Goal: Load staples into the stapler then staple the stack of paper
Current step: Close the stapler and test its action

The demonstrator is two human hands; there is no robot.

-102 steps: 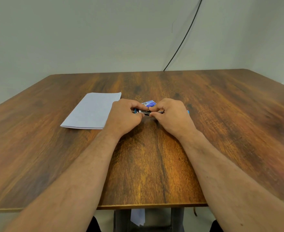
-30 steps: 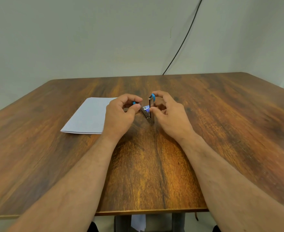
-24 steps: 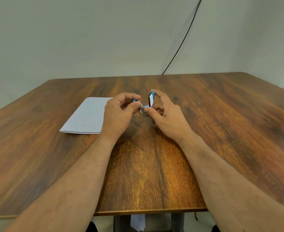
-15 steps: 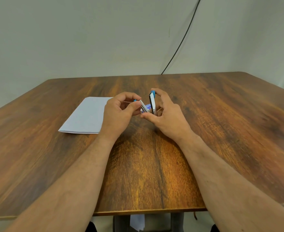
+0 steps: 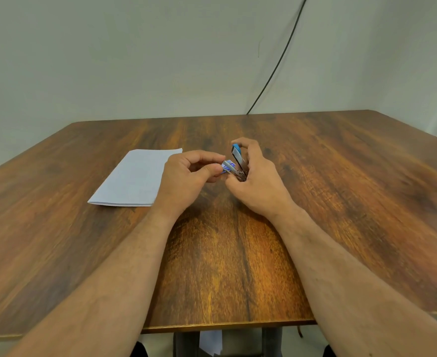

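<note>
A small blue-and-metal stapler (image 5: pixel 238 161) is hinged wide open above the table's middle. My right hand (image 5: pixel 257 181) grips it from the right, with the blue-tipped top arm standing up against my fingers. My left hand (image 5: pixel 190 176) pinches the end of the lower metal magazine from the left. A small blue staple box (image 5: pixel 228 164) shows just behind, between my two hands; most of it is hidden. The white stack of paper (image 5: pixel 137 176) lies flat on the table to the left of my left hand.
The wooden table (image 5: pixel 341 189) stretches wide on all sides, its near edge close to my body. A black cable (image 5: pixel 276 65) runs down the pale wall behind the table's far edge. White paper (image 5: pixel 211 342) shows below the near edge.
The stapler went from lying shut low between both hands to being hinged open and lifted. In the last half second the top arm tilted a little further right; my left fingers stayed on the magazine.
</note>
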